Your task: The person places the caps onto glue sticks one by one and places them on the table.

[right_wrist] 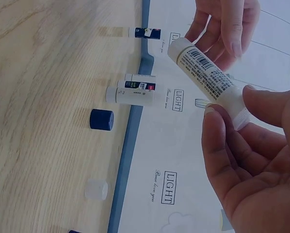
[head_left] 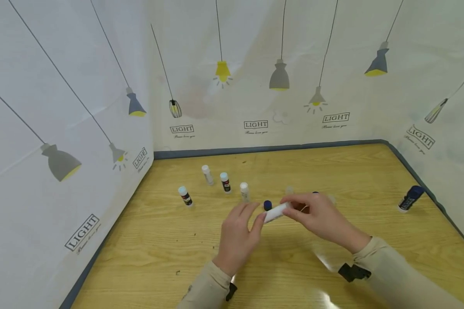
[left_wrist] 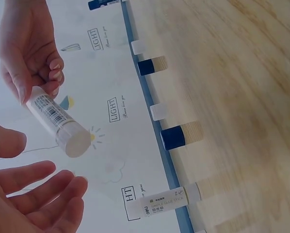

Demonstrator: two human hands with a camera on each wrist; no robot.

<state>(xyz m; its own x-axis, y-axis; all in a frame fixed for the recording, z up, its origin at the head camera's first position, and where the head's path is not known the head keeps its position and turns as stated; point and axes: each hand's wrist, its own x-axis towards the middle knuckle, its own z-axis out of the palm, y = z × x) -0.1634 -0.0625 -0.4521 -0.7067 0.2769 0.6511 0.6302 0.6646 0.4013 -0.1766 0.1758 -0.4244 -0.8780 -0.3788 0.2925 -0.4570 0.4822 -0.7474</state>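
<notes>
A white glue stick (head_left: 275, 213) with a barcode label is held tilted above the table between the two hands. My right hand (head_left: 321, 216) pinches one end of it between thumb and fingers, plain in the right wrist view. At its other end is my left hand (head_left: 237, 236); in the left wrist view its fingers (left_wrist: 33, 194) are spread, with a gap between them and the glue stick (left_wrist: 50, 114). Just beyond the hands stands a dark blue cap (right_wrist: 102, 119), and a whitish cap (right_wrist: 96, 189) is beside it. Another blue cap (left_wrist: 146, 67) is mostly behind my right hand in the head view.
Left of the hands, several glue sticks stand upright: a white one (head_left: 244, 192), a black-labelled one (head_left: 225, 183), another white one (head_left: 207, 175) and one further left (head_left: 185, 196). A blue glue stick (head_left: 411, 198) stands far right. Printed cloth walls (head_left: 216, 107) border the wooden table (head_left: 147, 249).
</notes>
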